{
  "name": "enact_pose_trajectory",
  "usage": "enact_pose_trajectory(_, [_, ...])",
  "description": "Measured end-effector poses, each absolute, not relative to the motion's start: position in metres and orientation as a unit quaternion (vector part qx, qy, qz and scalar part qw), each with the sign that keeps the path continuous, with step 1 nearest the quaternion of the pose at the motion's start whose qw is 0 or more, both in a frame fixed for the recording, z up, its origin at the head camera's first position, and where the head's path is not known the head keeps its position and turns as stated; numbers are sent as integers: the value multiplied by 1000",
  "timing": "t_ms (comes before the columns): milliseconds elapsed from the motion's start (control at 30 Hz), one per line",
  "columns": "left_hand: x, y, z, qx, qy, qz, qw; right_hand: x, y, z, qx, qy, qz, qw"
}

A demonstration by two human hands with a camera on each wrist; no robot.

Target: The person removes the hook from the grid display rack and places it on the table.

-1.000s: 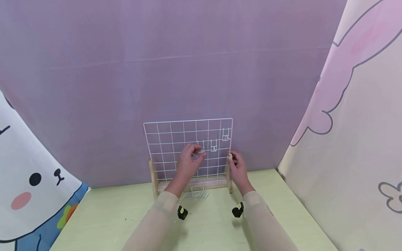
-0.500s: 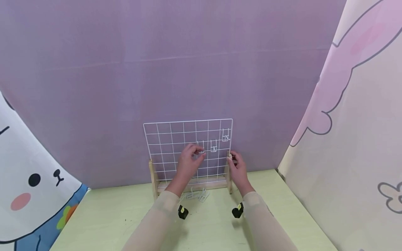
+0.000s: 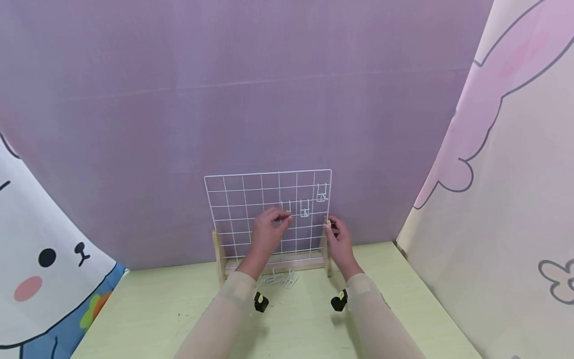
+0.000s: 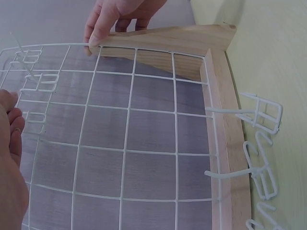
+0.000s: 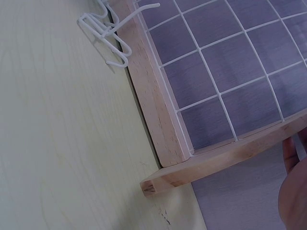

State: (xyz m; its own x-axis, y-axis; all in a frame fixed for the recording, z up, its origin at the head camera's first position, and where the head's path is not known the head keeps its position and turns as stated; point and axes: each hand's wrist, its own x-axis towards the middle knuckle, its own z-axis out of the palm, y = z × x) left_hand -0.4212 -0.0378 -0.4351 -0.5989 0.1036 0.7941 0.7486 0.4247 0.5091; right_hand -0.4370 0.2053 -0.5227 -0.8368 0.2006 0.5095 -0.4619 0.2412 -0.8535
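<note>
A white wire grid panel [image 3: 244, 212] stands upright in a wooden stand [image 4: 225, 120]. My left hand [image 3: 267, 232] is in front of the grid, thumb and fingertips pinching a white wire hook [image 4: 34, 123] that hangs on it. The hook's front part is hidden by the fingers. Two more wire hooks hang to its right, a nearer one [image 3: 305, 209] and a higher one [image 3: 322, 193]. At the right side, my right hand [image 3: 340, 238] grips the top of the stand's upright [image 4: 158, 40], with the thumb in front.
Several loose white wire hooks [image 3: 290, 280] lie on the pale yellow table [image 3: 305, 319] before the stand; some lean on its base bar [image 5: 148, 91]. A purple cloth [image 3: 269, 109] hangs behind, with printed cloths at both sides.
My left thumb and fingertips have come together and dipped slightly at the hook. The right hand keeps its grip on the upright; the grid and the other hooks stay put.
</note>
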Motion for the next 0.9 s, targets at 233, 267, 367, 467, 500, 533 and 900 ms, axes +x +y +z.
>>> enact_pose_trajectory(233, [-421,-38,-434,-279,-761,-456,367,-437,205,-521,86,-744,607,265])
enact_pose_trajectory(267, [-421,-37,-434,-277,-762,-455,368,-437,205,-521,87,-743,608,264])
enact_pose_trajectory(367, [-419,-37,-432,-269,-768,-450,368,-437,206,-521,91,-742,610,265])
enact_pose_trajectory(467, [-418,-37,-430,-263,-772,-445,370,-438,206,-521,95,-742,609,265])
enact_pose_trajectory(500, [-418,-37,-429,-262,-772,-445,371,-438,206,-521,95,-743,608,265])
enact_pose_trajectory(533, [-418,-37,-429,-261,-771,-445,373,-438,207,-521,95,-744,607,264])
enact_pose_trajectory(900, [-420,-39,-425,-268,-756,-452,391,-436,206,-521,94,-741,611,263])
